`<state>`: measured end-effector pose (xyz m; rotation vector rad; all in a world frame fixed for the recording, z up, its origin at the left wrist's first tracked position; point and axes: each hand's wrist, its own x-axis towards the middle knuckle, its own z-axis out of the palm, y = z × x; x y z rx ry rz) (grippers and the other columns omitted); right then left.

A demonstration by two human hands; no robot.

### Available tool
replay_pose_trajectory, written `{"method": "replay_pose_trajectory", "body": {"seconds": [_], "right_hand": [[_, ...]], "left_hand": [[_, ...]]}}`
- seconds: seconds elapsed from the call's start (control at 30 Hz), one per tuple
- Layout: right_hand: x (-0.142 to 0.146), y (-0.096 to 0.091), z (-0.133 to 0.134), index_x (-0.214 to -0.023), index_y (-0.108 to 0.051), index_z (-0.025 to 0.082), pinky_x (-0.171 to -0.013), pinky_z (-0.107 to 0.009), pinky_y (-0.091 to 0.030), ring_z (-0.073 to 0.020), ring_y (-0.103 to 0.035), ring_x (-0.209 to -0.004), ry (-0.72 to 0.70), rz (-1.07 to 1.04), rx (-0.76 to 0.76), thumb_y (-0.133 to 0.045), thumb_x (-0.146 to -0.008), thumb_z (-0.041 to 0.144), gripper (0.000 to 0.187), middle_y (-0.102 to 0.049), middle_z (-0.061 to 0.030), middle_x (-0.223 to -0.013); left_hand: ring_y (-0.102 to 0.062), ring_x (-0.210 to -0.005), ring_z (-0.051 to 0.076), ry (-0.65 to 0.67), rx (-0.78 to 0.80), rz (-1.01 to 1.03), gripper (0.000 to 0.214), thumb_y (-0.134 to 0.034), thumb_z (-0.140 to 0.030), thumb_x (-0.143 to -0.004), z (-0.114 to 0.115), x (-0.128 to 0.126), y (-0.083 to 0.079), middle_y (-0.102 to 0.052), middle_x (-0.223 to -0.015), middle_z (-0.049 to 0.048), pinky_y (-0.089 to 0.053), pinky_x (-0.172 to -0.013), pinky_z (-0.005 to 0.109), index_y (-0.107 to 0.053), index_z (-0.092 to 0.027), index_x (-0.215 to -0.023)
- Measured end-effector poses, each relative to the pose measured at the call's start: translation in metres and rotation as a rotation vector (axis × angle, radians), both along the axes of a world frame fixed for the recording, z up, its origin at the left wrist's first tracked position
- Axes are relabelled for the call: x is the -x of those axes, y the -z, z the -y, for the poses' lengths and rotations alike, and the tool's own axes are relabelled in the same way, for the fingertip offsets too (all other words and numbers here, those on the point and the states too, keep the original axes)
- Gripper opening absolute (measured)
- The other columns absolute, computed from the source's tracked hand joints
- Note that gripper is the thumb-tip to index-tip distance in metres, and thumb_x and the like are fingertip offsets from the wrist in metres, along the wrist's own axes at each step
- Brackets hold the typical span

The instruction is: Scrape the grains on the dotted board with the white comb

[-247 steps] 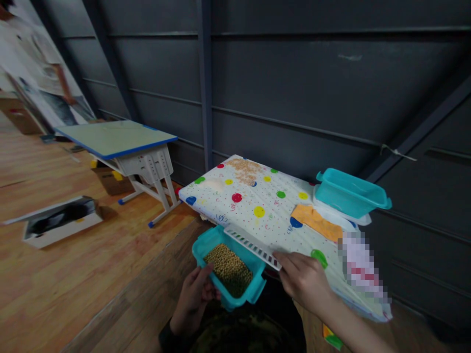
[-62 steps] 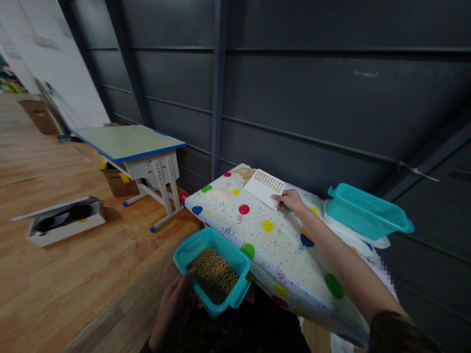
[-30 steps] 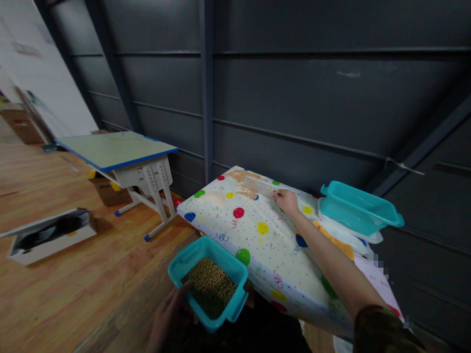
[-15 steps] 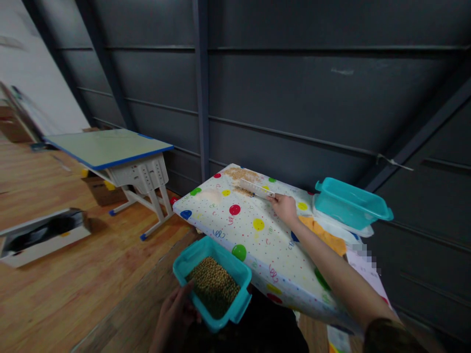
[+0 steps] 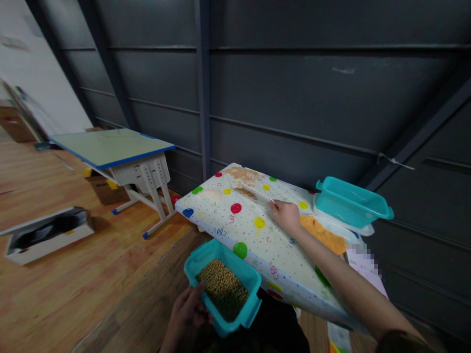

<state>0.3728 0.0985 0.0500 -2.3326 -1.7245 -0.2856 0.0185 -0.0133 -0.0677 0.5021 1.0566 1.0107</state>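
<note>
My left hand (image 5: 188,308) grips the near-left rim of a teal plastic bin (image 5: 253,283), its thumb over the edge. Inside the bin lie tan round beans (image 5: 220,278), with small dark green ones toward the near end. Stretched over the table, my right hand (image 5: 287,215) pinches one end of a thin white strip (image 5: 259,194). The strip is seen edge-on, so I cannot tell its exact kind. Its far end is beside a small brownish pile of grains (image 5: 245,192). Behind that spreads a tan layer of grains (image 5: 241,174), and a pale whitish patch (image 5: 210,195) lies to the left.
A balloon-patterned cloth covers the table (image 5: 221,223). At its right are an empty teal bin (image 5: 349,203) on a white lid, an orange cloth (image 5: 324,235) and papers (image 5: 364,267). A desk (image 5: 117,147) and an open white box (image 5: 47,235) stand left. A dark panelled wall (image 5: 294,98) rises behind.
The bin in my left hand has shifted slightly right. The white strip has turned from showing its flat side to nearly edge-on near the brownish pile.
</note>
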Motion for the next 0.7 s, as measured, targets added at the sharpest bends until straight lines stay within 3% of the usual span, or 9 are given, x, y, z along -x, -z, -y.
{"method": "replay_pose_trajectory", "body": {"seconds": [0.17,0.43,0.53,0.7], "right_hand": [[-0.001,0.002,0.011,-0.107,-0.087,0.021,-0.069,-0.030,-0.038,-0.0257,-0.078,-0.084,-0.013,0.030,-0.030,-0.052,-0.112,0.041,0.041,-0.087,-0.0121,-0.096],[0.009,0.003,0.017,-0.112,-0.087,0.023,-0.069,-0.031,-0.040,-0.0265,-0.079,-0.090,0.008,0.064,0.026,-0.048,-0.113,0.037,0.041,-0.087,-0.0120,-0.104],[0.009,0.003,0.023,-0.110,-0.087,0.022,-0.070,-0.031,-0.041,-0.0267,-0.080,-0.090,-0.002,0.061,0.018,-0.049,-0.114,0.040,0.042,-0.087,-0.0126,-0.100],[0.003,-0.004,0.022,-0.108,-0.086,0.018,-0.069,-0.031,-0.042,-0.0264,-0.080,-0.087,0.080,0.058,0.013,-0.048,-0.114,0.039,0.045,-0.087,-0.0149,-0.100]], "left_hand": [[-0.056,-0.039,0.017,0.042,-0.045,-0.010,0.053,-0.103,-0.060,-0.058,0.002,0.002,-0.004,-0.054,-0.047,-0.0046,-0.050,-0.042,0.031,-0.064,-0.023,-0.059],[-0.053,-0.038,0.016,0.046,0.000,-0.001,0.063,-0.106,-0.065,-0.048,0.002,0.000,0.000,-0.050,-0.044,-0.0056,-0.047,-0.039,0.031,-0.059,-0.024,-0.054],[-0.055,-0.040,0.016,0.050,0.001,0.014,0.061,-0.106,-0.066,-0.049,0.002,-0.001,0.000,-0.053,-0.046,-0.0051,-0.048,-0.041,0.031,-0.064,-0.022,-0.058],[-0.050,-0.036,0.015,0.043,0.018,-0.003,0.065,-0.107,-0.063,-0.042,0.002,-0.007,-0.007,-0.046,-0.041,-0.0061,-0.046,-0.037,0.031,-0.054,-0.026,-0.051]]}}
